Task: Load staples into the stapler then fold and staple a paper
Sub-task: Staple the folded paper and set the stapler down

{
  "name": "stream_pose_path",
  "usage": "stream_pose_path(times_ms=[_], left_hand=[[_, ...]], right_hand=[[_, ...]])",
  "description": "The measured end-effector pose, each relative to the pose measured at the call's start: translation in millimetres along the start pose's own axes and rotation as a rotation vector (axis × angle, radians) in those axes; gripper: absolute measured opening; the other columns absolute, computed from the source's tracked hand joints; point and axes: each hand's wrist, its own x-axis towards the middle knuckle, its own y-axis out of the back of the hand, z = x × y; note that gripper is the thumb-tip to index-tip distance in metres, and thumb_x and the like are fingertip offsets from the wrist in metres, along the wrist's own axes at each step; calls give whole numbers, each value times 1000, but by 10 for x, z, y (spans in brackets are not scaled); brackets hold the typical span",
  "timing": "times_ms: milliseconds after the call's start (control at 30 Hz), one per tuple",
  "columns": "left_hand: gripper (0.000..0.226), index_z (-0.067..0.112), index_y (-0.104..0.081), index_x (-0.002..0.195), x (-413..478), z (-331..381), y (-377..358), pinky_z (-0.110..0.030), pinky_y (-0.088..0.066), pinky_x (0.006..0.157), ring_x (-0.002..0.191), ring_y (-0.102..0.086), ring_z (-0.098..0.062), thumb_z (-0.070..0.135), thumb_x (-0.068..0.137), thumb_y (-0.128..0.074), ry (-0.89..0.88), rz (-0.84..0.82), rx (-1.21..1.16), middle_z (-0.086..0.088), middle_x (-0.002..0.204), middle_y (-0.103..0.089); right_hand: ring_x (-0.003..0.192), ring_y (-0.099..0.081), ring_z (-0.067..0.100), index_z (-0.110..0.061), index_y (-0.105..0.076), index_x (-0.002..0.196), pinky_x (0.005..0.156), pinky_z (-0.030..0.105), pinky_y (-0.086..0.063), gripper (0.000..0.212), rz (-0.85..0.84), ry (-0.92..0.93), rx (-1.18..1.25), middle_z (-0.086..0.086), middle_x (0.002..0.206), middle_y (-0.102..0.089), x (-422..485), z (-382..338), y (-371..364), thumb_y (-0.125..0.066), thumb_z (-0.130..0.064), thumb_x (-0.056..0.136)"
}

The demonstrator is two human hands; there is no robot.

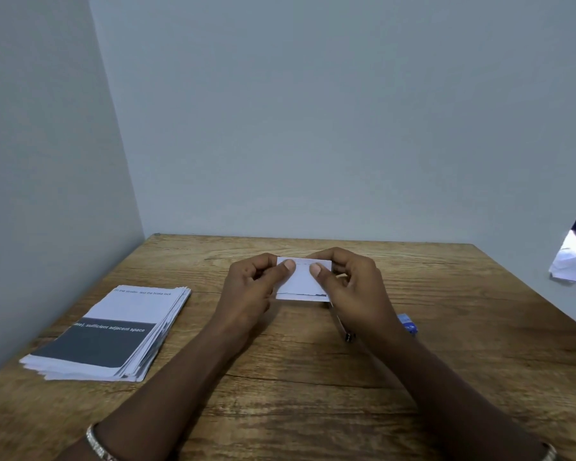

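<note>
A small folded white paper [301, 281] is held above the middle of the wooden table [313, 367]. My left hand [251, 291] pinches its left side and my right hand [353, 287] pinches its right side, both thumbs pressing on the upper front face. A metal stapler [348, 334] lies on the table under my right wrist, mostly hidden by it. A small blue staple box [407, 324] peeks out just right of my right forearm.
A stack of printed sheets [113, 334] with a dark band lies at the left of the table. Crumpled white paper [572, 264] shows at the right edge, beyond the table. Grey walls close off the back and left.
</note>
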Motion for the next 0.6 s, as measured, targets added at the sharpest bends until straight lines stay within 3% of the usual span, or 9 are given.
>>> stream_pose_path(times_ms=[133,200,300,400,467,600], left_hand=[[39,-13,-51,80,11,-5,-14,-21,-27,41,45,-31,-10,20,97,-63,10,2,0,0,55,-38],[35,-4,-50,72,11,-8,-16,-22,-26,42,45,-30,-10,17,97,-61,17,-2,-6,4,53,-36],[34,9,-51,65,22,-35,-6,-22,-25,42,46,-31,-10,16,97,-62,16,-6,-10,5,52,-38],[16,2,-66,83,42,-70,7,-18,-32,44,47,-37,-6,15,93,-67,-22,8,-5,7,56,-47],[6,8,-72,91,53,-81,8,-16,-36,45,48,-43,-5,14,90,-72,-59,36,-8,5,62,-54],[9,7,-74,93,70,-95,25,-22,-41,44,63,-55,-23,4,85,-75,-118,104,4,-16,79,-66]], right_hand=[[88,-72,28,-28,-72,105,78,56,-57,19,-10,-71,160,6,89,-78,-21,-12,-17,-60,-16,97],[77,-66,37,-32,-70,104,71,52,-54,20,-14,-59,202,16,77,-73,-26,-3,-14,-58,-19,95],[69,-63,28,-31,-69,103,68,41,-48,18,10,-73,210,11,66,-67,-25,12,-11,-61,-16,96],[64,-67,16,-26,-70,98,61,32,-47,7,52,-72,187,5,70,-76,-29,-12,6,-71,-23,93],[66,-71,6,-23,-72,92,55,27,-51,8,89,4,115,-1,74,-78,-45,-57,16,-77,-25,87],[70,-70,4,-14,-73,81,59,27,-58,8,161,346,-127,-9,76,-74,-84,-107,-18,-80,-10,80]])
